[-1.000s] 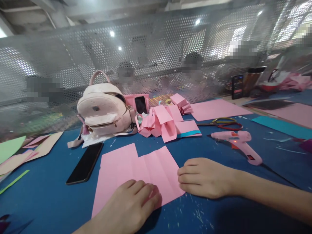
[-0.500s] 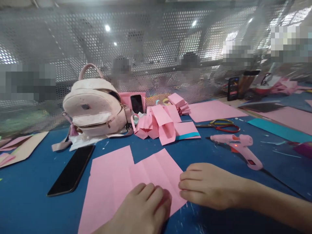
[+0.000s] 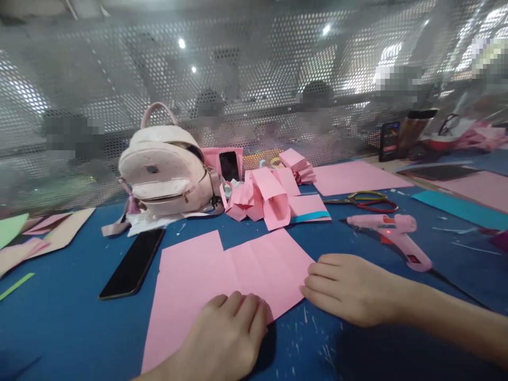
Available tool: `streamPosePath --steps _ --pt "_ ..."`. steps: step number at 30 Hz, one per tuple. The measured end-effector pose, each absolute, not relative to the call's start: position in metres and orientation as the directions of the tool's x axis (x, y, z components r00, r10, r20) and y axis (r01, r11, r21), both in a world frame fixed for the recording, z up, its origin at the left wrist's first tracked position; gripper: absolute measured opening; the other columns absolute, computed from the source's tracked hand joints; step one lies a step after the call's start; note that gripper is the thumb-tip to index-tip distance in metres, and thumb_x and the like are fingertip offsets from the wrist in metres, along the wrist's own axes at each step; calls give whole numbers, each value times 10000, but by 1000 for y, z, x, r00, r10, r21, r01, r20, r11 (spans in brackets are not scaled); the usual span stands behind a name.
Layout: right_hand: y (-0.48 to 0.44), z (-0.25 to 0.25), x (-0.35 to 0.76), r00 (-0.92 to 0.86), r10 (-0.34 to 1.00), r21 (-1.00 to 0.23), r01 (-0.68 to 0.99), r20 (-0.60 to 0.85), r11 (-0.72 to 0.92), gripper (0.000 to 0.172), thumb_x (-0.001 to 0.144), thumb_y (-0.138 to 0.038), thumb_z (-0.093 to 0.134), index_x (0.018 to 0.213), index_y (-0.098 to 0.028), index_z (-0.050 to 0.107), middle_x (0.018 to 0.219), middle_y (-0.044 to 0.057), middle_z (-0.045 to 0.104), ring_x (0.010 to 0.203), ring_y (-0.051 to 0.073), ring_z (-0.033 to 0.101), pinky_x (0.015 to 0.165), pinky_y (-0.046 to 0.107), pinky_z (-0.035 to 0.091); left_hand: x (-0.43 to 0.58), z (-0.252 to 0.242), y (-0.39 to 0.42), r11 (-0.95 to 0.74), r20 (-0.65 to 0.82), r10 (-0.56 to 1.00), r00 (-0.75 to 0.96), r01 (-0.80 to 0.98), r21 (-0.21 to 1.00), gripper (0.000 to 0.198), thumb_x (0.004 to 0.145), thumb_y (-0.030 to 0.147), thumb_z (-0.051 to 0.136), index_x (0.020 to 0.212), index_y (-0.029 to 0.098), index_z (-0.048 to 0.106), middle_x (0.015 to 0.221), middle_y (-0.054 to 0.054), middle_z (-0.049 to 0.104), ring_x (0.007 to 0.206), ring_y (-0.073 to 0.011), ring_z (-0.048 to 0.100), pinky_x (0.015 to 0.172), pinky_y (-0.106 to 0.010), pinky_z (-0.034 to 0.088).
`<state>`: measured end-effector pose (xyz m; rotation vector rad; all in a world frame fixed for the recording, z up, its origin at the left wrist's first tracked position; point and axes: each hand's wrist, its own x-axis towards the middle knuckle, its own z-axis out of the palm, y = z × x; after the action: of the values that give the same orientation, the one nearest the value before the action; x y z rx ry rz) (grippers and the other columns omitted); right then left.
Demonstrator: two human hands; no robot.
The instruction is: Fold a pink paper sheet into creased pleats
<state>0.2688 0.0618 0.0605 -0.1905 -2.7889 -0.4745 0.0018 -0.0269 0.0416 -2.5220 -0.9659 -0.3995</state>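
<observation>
A creased pink paper lies over or against a flatter pink paper on the blue tabletop; where one ends and the other begins is hard to make out. Near its front edge, my left hand is closed with curled fingers around the edge, its fingertips hidden. My right hand grips the right edge of the creased sheet, fingers bent over it and thumb out of sight. Parallel fold lines run across the paper between both hands.
Beyond the paper are folded pink paper pieces, a pale backpack and a leaning phone. A black phone lies left. At right are a pink glue gun with its cord, scissors and a blue strip.
The camera view has shifted, so the scene sits farther right and higher. My left hand has slid slightly left along the paper's front edge. My right hand stays at the right edge.
</observation>
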Motion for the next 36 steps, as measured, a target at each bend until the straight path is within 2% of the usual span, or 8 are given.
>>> streamPosePath --steps 5,13,19,23,27,31,33,36 --pt "63 55 273 -949 95 255 176 301 951 338 1024 -74 322 918 -169 629 731 24 614 669 160 523 598 321 322 4 38 -29 -643 408 557 724 686 -340 243 779 111 613 1015 87 664 857 -71 723 613 -231 661 427 -326 455" --pt "56 55 260 -966 131 235 184 224 954 174 978 -96 475 861 -184 568 750 -1 586 674 165 485 596 333 278 7 43 -25 -647 383 551 741 670 -364 234 744 45 587 961 114 642 716 -20 651 517 -210 580 397 -327 417" --pt "62 57 246 -987 85 247 117 138 962 64 942 -144 558 912 -196 578 783 -1 593 662 171 483 579 339 272 4 50 -24 -737 215 504 837 546 -398 145 816 104 577 956 129 605 853 -53 665 631 -221 602 455 -333 449" --pt "69 56 244 -991 88 180 106 102 978 59 924 -150 577 894 -201 574 772 -1 585 655 173 473 583 334 267 -4 48 -19 -805 129 510 850 525 -275 133 888 125 579 1017 151 561 962 -35 678 703 -203 628 481 -327 456" --pt "76 52 246 -987 124 66 131 99 989 114 936 -119 527 863 -201 557 776 2 577 644 168 438 588 326 257 -13 40 -15 -789 139 566 813 583 -196 192 906 130 582 1083 162 515 887 0 674 686 -201 642 451 -337 421" --pt "80 45 246 -978 191 -60 187 88 981 179 947 -91 465 824 -202 533 776 4 574 646 167 418 596 314 267 -20 33 -13 -768 154 606 780 625 -142 216 912 315 608 1058 195 504 877 -3 675 691 -212 644 453 -322 411" --pt "80 41 244 -969 234 -118 225 73 967 188 955 -109 454 805 -203 516 786 6 582 664 171 428 604 313 288 -23 31 -10 -772 173 608 775 628 -100 195 942 368 569 1029 203 511 904 -15 682 717 -211 649 477 -313 419" --pt "77 39 244 -951 301 -209 281 68 937 195 961 -126 437 794 -207 496 802 11 598 714 179 467 649 312 330 -28 33 -2 -793 234 591 772 609 -8 120 1014 276 428 1008 211 528 925 -22 682 726 -201 643 500 -305 409"
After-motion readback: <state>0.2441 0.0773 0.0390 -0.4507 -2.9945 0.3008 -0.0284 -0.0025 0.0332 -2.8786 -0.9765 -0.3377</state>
